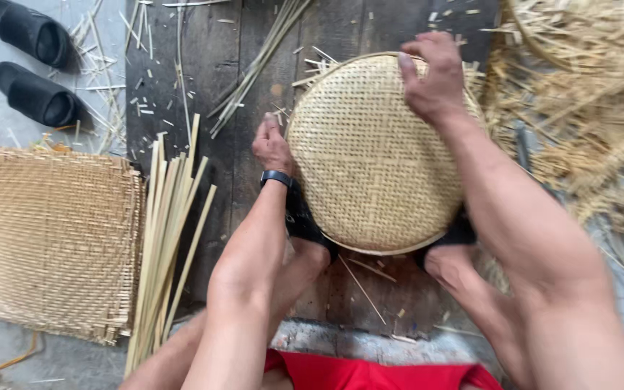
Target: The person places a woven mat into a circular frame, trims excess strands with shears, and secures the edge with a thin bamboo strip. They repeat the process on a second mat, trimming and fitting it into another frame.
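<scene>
The left hand (271,144) is gripping the left rim of a round woven bamboo basket (373,155), fingers curled over the edge; a black wristband (276,176) is sitting at the wrist. The right hand (435,76) is clamping down on the far upper rim, fingers bent over the weave. The basket is lying bottom-up on dark wooden planks (204,87), braced between the person's 2 feet near its lower edge. Judging from the grips, the rim is being shaped or seated at this step, and the next move calls for steady pressure around the edge without letting the dome slip. Further left, a bundle of bamboo strips (167,238) is lying beside a flat woven mat (55,242), with 2 black slippers (34,65) beyond.
</scene>
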A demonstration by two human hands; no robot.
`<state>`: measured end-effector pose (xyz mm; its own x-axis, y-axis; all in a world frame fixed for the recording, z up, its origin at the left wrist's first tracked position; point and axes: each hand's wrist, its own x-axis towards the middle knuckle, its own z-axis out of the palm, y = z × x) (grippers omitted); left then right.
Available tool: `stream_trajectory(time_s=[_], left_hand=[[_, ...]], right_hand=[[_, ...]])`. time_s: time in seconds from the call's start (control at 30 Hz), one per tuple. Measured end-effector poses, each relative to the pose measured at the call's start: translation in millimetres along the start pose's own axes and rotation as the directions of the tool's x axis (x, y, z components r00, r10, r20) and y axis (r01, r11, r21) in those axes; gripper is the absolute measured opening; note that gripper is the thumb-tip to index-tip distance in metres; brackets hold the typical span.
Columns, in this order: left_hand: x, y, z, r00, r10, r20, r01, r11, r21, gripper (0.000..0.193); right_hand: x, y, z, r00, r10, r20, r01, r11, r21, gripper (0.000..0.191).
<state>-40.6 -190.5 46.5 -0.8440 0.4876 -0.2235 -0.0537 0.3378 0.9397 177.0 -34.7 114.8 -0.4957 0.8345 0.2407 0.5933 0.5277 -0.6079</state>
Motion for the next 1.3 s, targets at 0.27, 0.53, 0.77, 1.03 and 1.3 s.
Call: stream_trajectory(time_s=[0.27, 0.53, 0.77, 1.03, 1.3], left_hand=[[-116, -5, -74, 0.906, 0.401, 0.136, -0.421, 0.817, 0.394, 0.041], [-249, -48, -111, 0.835, 0.27, 0.48, -0.487, 0.769, 0.415, 0.05], [-279, -63, -71, 0.459, -0.704, 0.543, 0.888, 0.341, -0.309, 0.093], [-282, -37, -14, 0.564, -0.66, 0.497, 0.756, 0.17, -0.632, 0.085], [-299, -50, -23, 0.655, -0.569, 0.498, 0.698, 0.203, -0.686, 0.085]], right_hand=[[-158, 46, -258, 0.804, 0.482, 0.349, -0.177, 0.753, -0.634, 0.037], [-295, 28, -323, 0.859, 0.411, 0.304, -0.243, 0.852, -0.464, 0.029], [-302, -23, -296, 0.827, 0.414, 0.38, -0.303, 0.898, -0.319, 0.033], [-326, -35, -291, 0.761, 0.506, 0.405, -0.432, 0.862, -0.264, 0.032], [-383, -42, -324, 0.752, 0.626, 0.207, -0.615, 0.779, -0.12, 0.031]])
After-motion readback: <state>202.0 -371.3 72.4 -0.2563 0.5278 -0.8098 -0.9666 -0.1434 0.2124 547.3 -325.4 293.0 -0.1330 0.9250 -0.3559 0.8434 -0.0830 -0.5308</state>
